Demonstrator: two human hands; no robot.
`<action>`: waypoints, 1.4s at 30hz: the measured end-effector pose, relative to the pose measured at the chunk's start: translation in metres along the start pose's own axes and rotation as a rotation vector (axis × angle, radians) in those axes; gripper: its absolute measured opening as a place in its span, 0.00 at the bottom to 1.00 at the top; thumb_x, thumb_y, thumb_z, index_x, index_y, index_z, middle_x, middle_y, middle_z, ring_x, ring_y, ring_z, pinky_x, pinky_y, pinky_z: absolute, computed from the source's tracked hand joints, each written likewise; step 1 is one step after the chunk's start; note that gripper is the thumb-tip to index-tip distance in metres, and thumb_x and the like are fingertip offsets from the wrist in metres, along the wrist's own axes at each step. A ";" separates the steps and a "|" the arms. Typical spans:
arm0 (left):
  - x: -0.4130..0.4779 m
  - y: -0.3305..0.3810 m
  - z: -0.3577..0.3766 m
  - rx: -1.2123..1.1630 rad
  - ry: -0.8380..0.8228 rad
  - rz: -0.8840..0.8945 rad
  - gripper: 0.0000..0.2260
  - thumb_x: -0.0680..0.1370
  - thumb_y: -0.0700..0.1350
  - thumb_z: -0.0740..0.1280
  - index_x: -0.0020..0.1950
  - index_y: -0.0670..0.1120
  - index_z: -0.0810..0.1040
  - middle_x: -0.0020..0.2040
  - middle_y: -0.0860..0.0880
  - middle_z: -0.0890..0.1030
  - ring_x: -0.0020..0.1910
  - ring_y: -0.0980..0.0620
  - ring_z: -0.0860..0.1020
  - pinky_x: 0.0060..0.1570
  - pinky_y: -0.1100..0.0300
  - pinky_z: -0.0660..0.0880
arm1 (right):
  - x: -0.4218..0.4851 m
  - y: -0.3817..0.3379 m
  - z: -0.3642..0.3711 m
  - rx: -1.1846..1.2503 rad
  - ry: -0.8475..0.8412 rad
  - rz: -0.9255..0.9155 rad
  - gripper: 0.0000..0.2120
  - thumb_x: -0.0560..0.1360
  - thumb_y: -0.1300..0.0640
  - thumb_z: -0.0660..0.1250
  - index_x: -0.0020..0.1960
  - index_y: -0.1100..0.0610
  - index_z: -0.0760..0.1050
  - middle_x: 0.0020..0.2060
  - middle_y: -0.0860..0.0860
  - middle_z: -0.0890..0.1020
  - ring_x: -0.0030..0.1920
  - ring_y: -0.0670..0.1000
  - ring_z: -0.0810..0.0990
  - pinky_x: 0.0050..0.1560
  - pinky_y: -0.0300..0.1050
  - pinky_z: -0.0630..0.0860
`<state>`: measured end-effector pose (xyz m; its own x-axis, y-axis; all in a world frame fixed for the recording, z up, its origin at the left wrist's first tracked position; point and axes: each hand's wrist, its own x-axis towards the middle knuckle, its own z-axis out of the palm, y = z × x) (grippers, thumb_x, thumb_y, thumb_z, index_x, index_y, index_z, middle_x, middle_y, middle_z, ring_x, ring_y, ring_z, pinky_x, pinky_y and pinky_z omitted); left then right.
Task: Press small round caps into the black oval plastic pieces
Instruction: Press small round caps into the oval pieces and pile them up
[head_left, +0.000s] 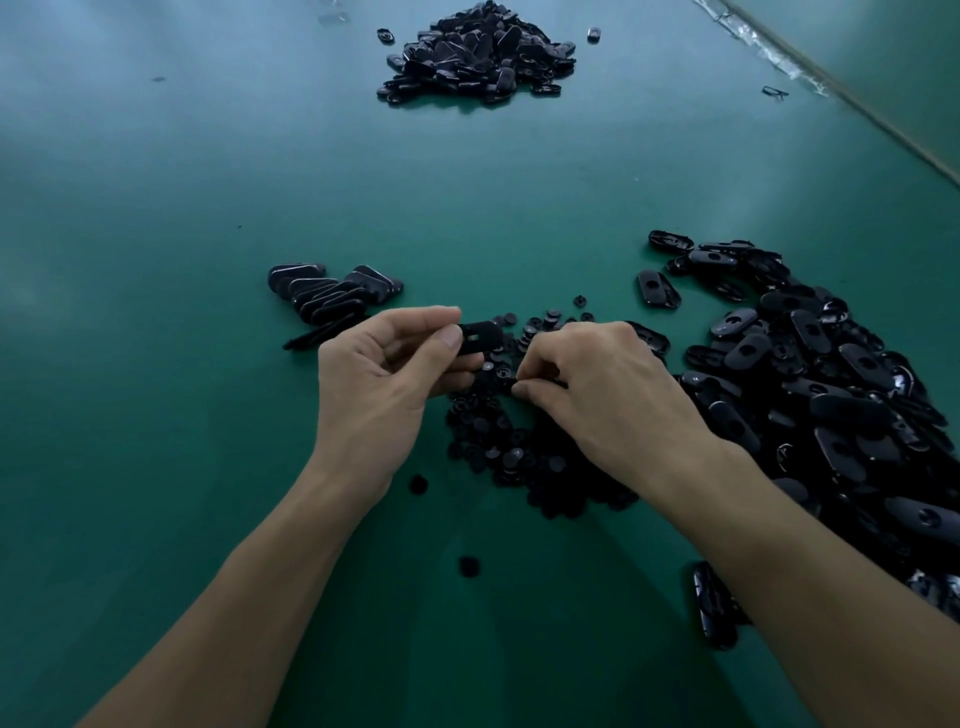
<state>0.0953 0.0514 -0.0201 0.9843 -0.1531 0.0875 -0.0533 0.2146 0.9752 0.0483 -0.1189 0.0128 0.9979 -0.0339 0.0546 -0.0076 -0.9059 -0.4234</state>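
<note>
two forearms lay nearest, over the green table (156, 260). left hand (384, 374) pinched one black oval piece (480, 338) by its end between thumb and fingers, raised just above the heap of small round caps (519, 447) with its opening facing up, probably to receive a cap. right hand (597, 384) had its fingertips curled down into that heap; whether a cap was between them could not be told. a big pile of oval pieces (810, 374) waited at the right, a small stack (332, 293) at the left, perhaps finished ones.
</note>
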 end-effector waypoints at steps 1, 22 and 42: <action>0.000 0.000 0.000 -0.001 0.000 -0.001 0.06 0.78 0.35 0.70 0.49 0.45 0.84 0.42 0.44 0.86 0.41 0.46 0.86 0.40 0.62 0.81 | 0.000 0.000 0.000 -0.016 0.002 -0.011 0.05 0.78 0.49 0.70 0.48 0.50 0.81 0.44 0.47 0.79 0.47 0.51 0.77 0.50 0.48 0.76; 0.001 -0.001 0.001 0.041 0.025 -0.010 0.05 0.78 0.34 0.70 0.49 0.43 0.82 0.40 0.46 0.86 0.40 0.47 0.86 0.40 0.63 0.81 | 0.002 -0.006 -0.020 0.258 -0.052 -0.007 0.06 0.79 0.56 0.69 0.51 0.47 0.83 0.41 0.45 0.83 0.52 0.50 0.80 0.55 0.47 0.79; -0.003 0.000 0.003 0.051 -0.023 0.039 0.05 0.76 0.34 0.72 0.48 0.44 0.83 0.41 0.45 0.86 0.38 0.49 0.85 0.42 0.59 0.82 | 0.002 -0.028 -0.011 0.377 0.193 -0.033 0.07 0.75 0.60 0.72 0.50 0.51 0.87 0.36 0.40 0.82 0.40 0.37 0.80 0.44 0.25 0.73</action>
<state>0.0918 0.0494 -0.0196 0.9773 -0.1674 0.1299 -0.1008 0.1718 0.9800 0.0497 -0.0988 0.0348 0.9667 -0.1185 0.2270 0.0839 -0.6910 -0.7179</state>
